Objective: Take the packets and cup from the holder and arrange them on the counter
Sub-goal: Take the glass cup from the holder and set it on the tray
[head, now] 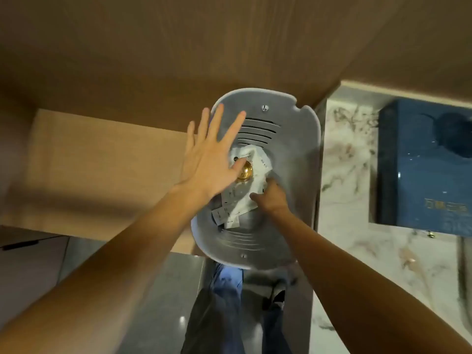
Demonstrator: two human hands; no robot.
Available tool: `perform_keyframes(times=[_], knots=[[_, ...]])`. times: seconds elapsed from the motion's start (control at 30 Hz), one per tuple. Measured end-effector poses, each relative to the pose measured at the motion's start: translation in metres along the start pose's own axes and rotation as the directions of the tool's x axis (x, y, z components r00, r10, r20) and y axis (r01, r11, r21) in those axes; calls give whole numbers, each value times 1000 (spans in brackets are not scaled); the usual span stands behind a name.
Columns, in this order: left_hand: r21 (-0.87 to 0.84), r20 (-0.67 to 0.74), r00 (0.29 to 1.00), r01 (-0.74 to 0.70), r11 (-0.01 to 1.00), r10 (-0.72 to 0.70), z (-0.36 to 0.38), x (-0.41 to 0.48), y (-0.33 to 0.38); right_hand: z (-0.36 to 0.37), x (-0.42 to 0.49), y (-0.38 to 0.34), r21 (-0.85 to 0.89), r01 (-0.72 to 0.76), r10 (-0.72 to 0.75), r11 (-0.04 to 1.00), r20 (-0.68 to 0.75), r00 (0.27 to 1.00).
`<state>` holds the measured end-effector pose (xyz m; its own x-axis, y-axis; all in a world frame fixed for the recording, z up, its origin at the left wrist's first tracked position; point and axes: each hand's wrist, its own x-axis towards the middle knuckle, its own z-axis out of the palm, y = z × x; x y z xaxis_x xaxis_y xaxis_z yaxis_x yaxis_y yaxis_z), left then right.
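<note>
A grey plastic holder [301,139] with slotted walls hangs against a wooden panel, and I look down into it. Inside lie several white paper packets [245,200] and a small shiny gold cup [245,172] among them. My left hand [212,162] is spread flat over the holder's left rim, fingers apart, with its thumb tip touching the gold cup. My right hand [273,198] reaches into the holder from the right. Its thumb rests on the lower packets and its fingers are tucked out of sight behind them.
A marble counter [357,251] runs along the right, with a dark blue box [421,169] standing on it. A light wooden surface [102,162] lies to the left. Below the holder are the grey floor and my legs in jeans [224,302].
</note>
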<state>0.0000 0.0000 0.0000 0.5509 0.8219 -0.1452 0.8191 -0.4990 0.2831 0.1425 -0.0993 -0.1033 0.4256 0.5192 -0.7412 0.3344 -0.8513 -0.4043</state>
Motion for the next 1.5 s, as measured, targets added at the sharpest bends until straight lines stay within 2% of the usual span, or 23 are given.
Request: perform_keyframes(times=[0.07,0.1,0.17,0.27,0.43,0.5,0.6,0.73,0.8,0.83,0.9,0.93,1.03,1.07,1.17,1.27,1.37,1.43,1.5], knots=[[32,-58,989,-132,991,134,5,12,-5,11,21,3,175,-147,144,974,24,989],[74,-66,981,-175,982,180,8,17,-8,18,33,8,298,-234,226,925,62,972],[194,-30,969,-237,952,247,14,23,-20,33,51,18,509,-390,346,767,184,920],[293,-16,981,-179,939,192,27,28,-39,53,75,32,649,-543,452,533,324,831],[12,-119,987,-103,995,104,49,34,-40,97,116,53,693,-623,493,363,425,759],[-62,-143,985,-108,992,98,54,35,-42,112,134,58,715,-619,516,326,413,750],[-79,-158,982,-116,990,103,58,37,-45,122,146,55,756,-572,541,318,351,765],[-72,-179,980,-101,992,87,61,38,-43,123,141,44,772,-511,598,377,219,771],[-64,-195,975,-119,991,104,63,37,-45,121,144,44,767,-522,569,374,254,782],[-59,-197,973,-132,989,118,64,38,-46,118,143,44,790,-520,566,325,278,776],[-52,-176,977,-130,990,119,64,38,-49,117,142,49,812,-497,556,306,272,786],[-53,-162,981,-118,992,108,64,38,-50,111,135,47,811,-485,552,328,252,795],[-62,-137,986,-108,992,99,64,38,-51,84,102,39,818,-446,501,364,232,834],[-77,-129,987,-104,992,93,63,38,-51,71,88,33,813,-402,460,421,190,867],[-198,-81,993,-103,975,89,60,35,-51,34,40,15,761,-140,233,633,-15,972],[-383,-53,998,-59,922,41,49,26,-42,-9,-7,-9,739,39,-1,672,-51,999],[-625,-24,994,69,778,-107,29,10,-21,-45,-40,-29,703,176,-211,689,-37,977],[-743,-3,994,71,666,-109,15,-3,-7,-58,-55,-39,707,253,-316,660,-44,948],[-853,24,997,60,518,-76,6,-13,5,-64,-65,-48,737,271,-359,619,-41,932]])
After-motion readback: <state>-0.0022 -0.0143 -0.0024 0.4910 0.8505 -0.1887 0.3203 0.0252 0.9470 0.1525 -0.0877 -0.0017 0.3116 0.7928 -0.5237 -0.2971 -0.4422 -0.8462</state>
